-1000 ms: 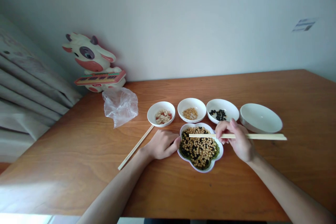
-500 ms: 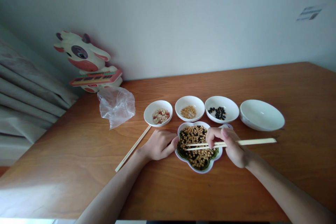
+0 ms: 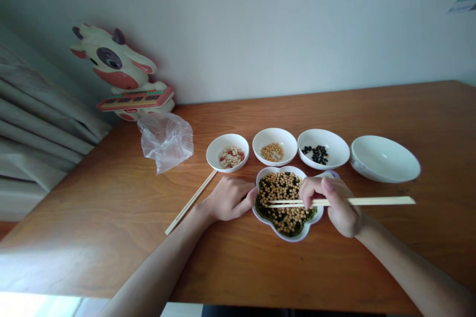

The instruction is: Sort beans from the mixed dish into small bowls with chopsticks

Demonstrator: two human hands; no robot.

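My right hand (image 3: 336, 203) grips a pair of pale chopsticks (image 3: 379, 201), their tips close together among the beans. Those tips are over the left half of a white flower-shaped dish (image 3: 293, 238), filled with yellow soybeans, black beans and small green beans. Whether a bean is between the tips I cannot tell. At the dish's left edge, my left hand (image 3: 230, 198) is closed with curled fingers, its thumb against the rim. Behind stand a bowl of pale and reddish seeds (image 3: 231, 157), a bowl of soybeans (image 3: 272, 152) and a bowl of black beans (image 3: 319, 154).
A larger white bowl (image 3: 385, 158) stands at the right end of the row. Another pair of chopsticks (image 3: 189, 204) lies beside my left forearm. Further left are a crumpled plastic bag (image 3: 167, 141) and a cow-shaped toy keyboard (image 3: 126, 77) against the wall.
The chopstick tips have drawn closer together, still within the dish. My left hand keeps its place at the rim. The whole view has shifted slightly.
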